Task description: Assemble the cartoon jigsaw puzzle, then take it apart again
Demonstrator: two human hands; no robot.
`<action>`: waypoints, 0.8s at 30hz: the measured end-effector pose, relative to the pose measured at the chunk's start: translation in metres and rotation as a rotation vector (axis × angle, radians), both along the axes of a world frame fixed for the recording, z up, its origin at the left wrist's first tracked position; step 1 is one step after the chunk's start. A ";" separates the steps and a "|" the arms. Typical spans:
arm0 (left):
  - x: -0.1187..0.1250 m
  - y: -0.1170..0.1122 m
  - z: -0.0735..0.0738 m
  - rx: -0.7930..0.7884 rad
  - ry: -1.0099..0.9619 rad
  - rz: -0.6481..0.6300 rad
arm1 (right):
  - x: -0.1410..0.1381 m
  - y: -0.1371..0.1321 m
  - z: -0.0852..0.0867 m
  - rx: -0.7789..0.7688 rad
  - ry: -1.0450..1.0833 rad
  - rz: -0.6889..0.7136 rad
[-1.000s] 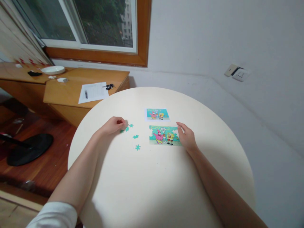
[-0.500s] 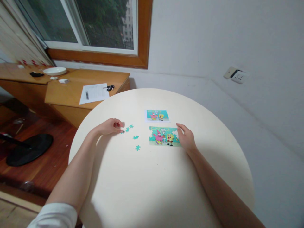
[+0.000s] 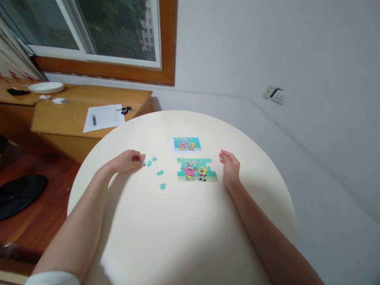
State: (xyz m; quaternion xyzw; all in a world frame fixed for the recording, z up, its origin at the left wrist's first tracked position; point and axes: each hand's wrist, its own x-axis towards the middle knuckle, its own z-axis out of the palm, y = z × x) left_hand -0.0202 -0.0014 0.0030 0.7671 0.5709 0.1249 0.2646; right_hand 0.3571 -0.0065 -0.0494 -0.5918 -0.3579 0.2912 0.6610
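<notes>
My left hand (image 3: 130, 160) pinches a small teal puzzle piece (image 3: 143, 163) between thumb and fingertips at the left of the group. Beside it lie two loose puzzle pieces (image 3: 149, 163) of the same teal colour. Nearer to me are another puzzle piece (image 3: 160, 173) and a star-shaped puzzle piece (image 3: 163, 186). The partly joined jigsaw puzzle (image 3: 194, 171) shows cartoon figures and has gaps along its left and upper right edges. To its right, my right hand (image 3: 231, 166) rests with fingers apart, holding nothing. Behind the puzzle lies a matching reference picture (image 3: 187, 144).
Everything lies on a round cream table (image 3: 178, 233). A wooden cabinet (image 3: 71, 122) at the left bears a sheet of paper (image 3: 104, 117), keys (image 3: 126, 110) and a white plate (image 3: 46, 87). A wall socket (image 3: 280, 97) is at the right.
My right hand has come off the puzzle's right edge and now sits apart from it. My left fingers have closed on a piece. The view has swung right.
</notes>
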 end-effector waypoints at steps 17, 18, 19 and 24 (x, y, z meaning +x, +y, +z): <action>0.029 0.002 -0.016 0.187 0.090 0.176 | -0.006 -0.004 0.007 -0.025 -0.011 0.014; 0.032 0.001 -0.015 0.187 0.089 0.156 | -0.006 -0.004 0.006 -0.023 -0.015 0.015; 0.035 0.000 -0.015 0.186 0.086 0.131 | -0.005 -0.003 0.005 -0.021 -0.020 0.019; 0.040 -0.004 -0.012 0.199 0.032 0.010 | -0.003 -0.002 0.001 -0.012 -0.048 0.037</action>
